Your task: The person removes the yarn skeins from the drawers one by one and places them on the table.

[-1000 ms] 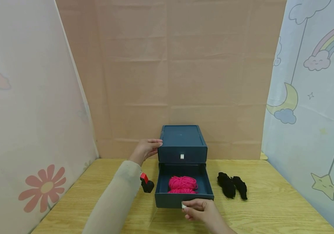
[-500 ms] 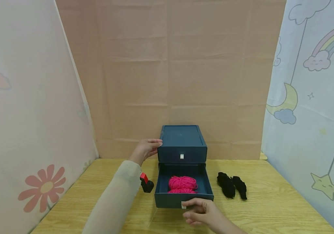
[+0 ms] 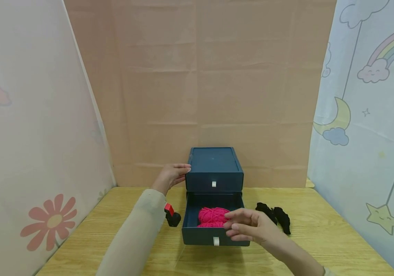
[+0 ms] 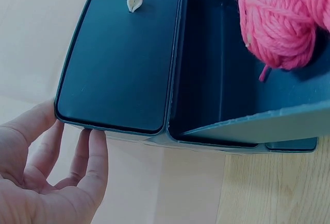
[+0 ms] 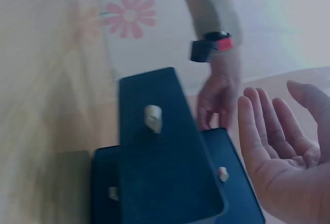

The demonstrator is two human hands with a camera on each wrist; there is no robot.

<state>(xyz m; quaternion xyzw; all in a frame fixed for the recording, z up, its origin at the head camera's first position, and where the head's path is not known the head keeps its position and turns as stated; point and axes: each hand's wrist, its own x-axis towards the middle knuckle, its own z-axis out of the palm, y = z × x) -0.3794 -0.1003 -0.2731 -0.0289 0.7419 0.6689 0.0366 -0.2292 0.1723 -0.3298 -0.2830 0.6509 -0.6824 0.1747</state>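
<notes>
Dark blue cabinet (image 3: 213, 159) stands at the far side of the tabletop (image 3: 324, 234), fronts facing the person. Three tiers: upper drawer (image 3: 198, 182) closed, bottom drawer (image 5: 104, 175) closed, middle drawer (image 3: 200, 236) pulled out toward the near side. White tab (image 3: 216, 241) on the middle front, untouched.

Left hand (image 3: 169, 178) reaches to the cabinet's upper left near corner — fingers parted, fairly straight, tips touching the edge and side wall. Probably a steadying contact, to keep the light-looking stack from shifting.

Right hand (image 3: 250, 228) holds nothing; fingers loosely bent, thumb apart from them. It hovers by the middle drawer's right near corner, seemingly clear of it. The drawer likely stands out this far so its contents can be reached from above.

Pink yarn (image 3: 212, 216) lies inside that drawer, toward the near wall — just left of the right hand's fingertips, whether touching is hard to tell. From the left hand it is lower, nearer and to the right, well apart. Two black bundles (image 3: 282, 219) rest on the tabletop right of the cabinet, partly behind the right hand.
</notes>
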